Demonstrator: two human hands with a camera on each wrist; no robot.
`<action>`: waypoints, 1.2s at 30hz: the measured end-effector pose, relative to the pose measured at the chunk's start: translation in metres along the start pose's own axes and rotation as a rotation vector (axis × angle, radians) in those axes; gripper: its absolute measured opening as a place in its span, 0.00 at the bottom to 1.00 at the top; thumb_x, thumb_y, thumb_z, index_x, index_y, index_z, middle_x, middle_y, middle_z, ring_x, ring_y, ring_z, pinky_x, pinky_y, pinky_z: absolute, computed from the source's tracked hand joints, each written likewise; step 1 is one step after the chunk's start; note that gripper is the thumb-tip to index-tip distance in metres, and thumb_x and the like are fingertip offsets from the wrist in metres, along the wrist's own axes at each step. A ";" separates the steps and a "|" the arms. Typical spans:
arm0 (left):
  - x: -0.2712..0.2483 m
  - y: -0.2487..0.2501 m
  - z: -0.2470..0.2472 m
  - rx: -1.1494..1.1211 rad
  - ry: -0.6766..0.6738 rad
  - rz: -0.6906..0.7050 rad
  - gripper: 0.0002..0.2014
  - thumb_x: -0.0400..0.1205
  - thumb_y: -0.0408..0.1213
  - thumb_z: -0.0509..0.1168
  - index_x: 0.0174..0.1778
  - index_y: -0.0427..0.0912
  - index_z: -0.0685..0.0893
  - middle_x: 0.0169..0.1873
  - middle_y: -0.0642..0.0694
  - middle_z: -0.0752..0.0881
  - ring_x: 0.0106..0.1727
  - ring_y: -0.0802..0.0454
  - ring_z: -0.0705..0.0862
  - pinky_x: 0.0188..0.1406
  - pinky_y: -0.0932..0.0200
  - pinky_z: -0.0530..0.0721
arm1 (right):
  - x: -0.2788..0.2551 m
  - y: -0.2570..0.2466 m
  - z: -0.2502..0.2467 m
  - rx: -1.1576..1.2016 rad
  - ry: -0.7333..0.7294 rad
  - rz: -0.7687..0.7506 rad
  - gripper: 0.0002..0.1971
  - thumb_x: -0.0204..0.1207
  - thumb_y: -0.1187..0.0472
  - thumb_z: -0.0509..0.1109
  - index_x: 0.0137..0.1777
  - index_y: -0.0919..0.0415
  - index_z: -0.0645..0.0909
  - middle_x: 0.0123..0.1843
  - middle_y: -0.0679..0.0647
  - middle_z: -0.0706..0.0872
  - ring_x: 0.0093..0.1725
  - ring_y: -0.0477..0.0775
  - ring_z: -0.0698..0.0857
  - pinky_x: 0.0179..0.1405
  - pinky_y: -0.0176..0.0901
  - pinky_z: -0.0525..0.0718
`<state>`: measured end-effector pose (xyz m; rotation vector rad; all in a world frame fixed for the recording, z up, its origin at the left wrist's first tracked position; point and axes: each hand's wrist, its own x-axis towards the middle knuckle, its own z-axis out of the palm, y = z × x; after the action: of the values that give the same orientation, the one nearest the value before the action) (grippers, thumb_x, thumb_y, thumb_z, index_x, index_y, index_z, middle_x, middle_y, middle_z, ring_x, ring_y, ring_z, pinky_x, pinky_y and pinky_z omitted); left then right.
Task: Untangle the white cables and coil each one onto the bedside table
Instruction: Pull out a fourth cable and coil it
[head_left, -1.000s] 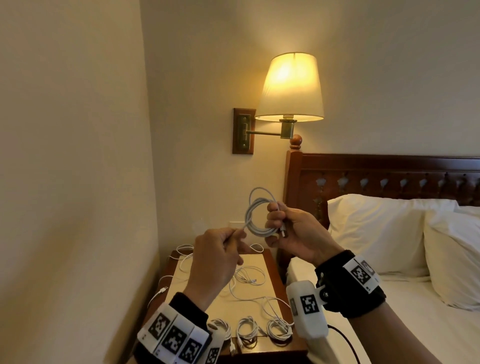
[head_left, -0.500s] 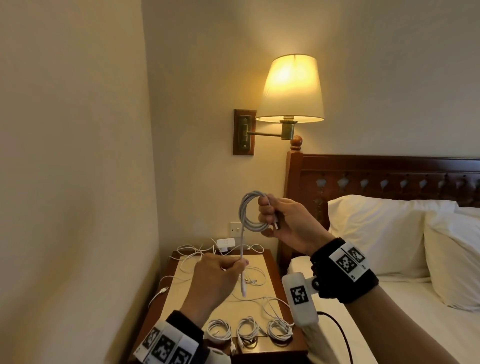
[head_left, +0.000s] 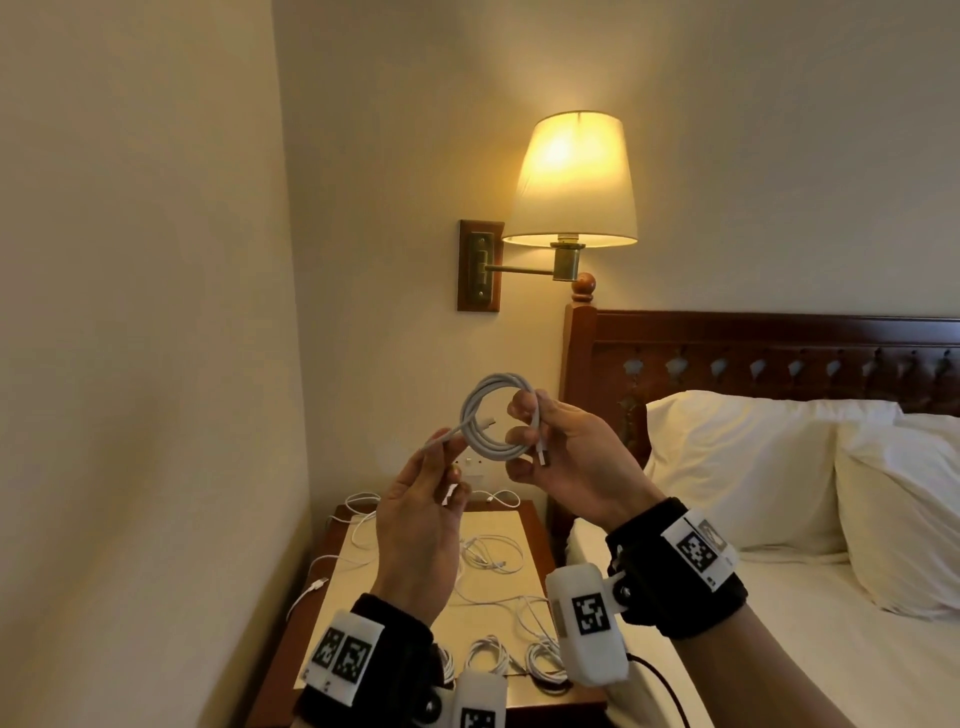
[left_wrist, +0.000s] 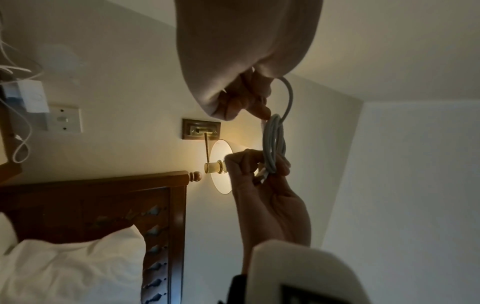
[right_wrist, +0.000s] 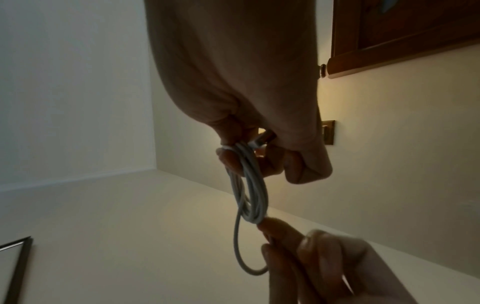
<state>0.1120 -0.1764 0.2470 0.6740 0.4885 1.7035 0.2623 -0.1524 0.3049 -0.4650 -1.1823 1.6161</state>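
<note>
A coil of white cable (head_left: 491, 415) is held up at chest height above the bedside table (head_left: 498, 526). My right hand (head_left: 524, 434) grips the coil's right side, and the USB plug (head_left: 543, 458) sticks out below its fingers. My left hand (head_left: 449, 454) pinches the cable's free end just left of the coil. The left wrist view shows the coil (left_wrist: 272, 148) between both hands. In the right wrist view a small loop of the coil (right_wrist: 249, 195) hangs toward the left fingers (right_wrist: 298, 244). Loose white cables (head_left: 493, 558) lie tangled on the table. Three small coils (head_left: 488, 657) sit along its front edge.
A lit wall lamp (head_left: 571, 182) hangs above and behind the hands. The wooden headboard (head_left: 753, 353) and white pillows (head_left: 753, 467) are to the right. A wall socket (head_left: 470, 462) sits behind the table, and a plain wall runs close along the left.
My left hand rose from near the table up to the coil, bringing the hanging tail with it. The right hand kept hold of the coil, which gained a turn.
</note>
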 end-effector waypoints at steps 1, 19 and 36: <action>0.002 0.001 0.000 0.019 -0.007 -0.016 0.17 0.78 0.42 0.67 0.60 0.40 0.87 0.43 0.46 0.87 0.39 0.56 0.78 0.45 0.56 0.78 | 0.000 0.001 -0.001 0.002 0.000 0.002 0.15 0.87 0.54 0.53 0.44 0.56 0.78 0.40 0.49 0.74 0.34 0.45 0.73 0.40 0.44 0.67; -0.010 -0.004 -0.015 0.681 -0.218 0.281 0.05 0.77 0.36 0.61 0.42 0.49 0.82 0.47 0.51 0.86 0.49 0.54 0.82 0.41 0.74 0.79 | 0.001 0.020 0.006 -0.169 0.066 0.056 0.15 0.85 0.52 0.57 0.46 0.58 0.80 0.29 0.50 0.74 0.35 0.49 0.74 0.39 0.44 0.71; -0.002 0.019 -0.003 1.204 -0.200 0.465 0.15 0.70 0.60 0.74 0.40 0.52 0.88 0.32 0.57 0.89 0.37 0.58 0.86 0.35 0.69 0.80 | -0.001 0.023 -0.005 -0.193 0.025 0.110 0.16 0.88 0.52 0.53 0.46 0.60 0.77 0.30 0.52 0.76 0.34 0.49 0.79 0.49 0.50 0.81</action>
<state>0.0964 -0.1827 0.2568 1.9087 1.3070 1.6025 0.2550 -0.1504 0.2830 -0.6820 -1.3192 1.5904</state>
